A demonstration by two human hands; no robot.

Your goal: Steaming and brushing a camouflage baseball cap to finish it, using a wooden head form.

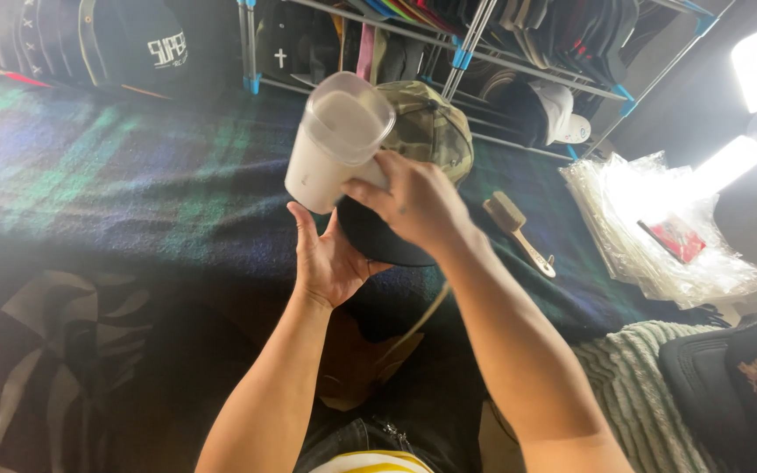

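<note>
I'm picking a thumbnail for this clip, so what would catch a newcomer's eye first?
First the white plastic container, tipped at centre and gripped by the right hand, in front of a camouflage cap on the plaid blanket. The left hand is open, palm up, just beneath it. Next, the glaring stack of clear plastic bags at right, beside a wooden brush.

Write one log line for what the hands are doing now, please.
right hand: holds white cup | left hand: open under cap | brush: on blanket
</note>
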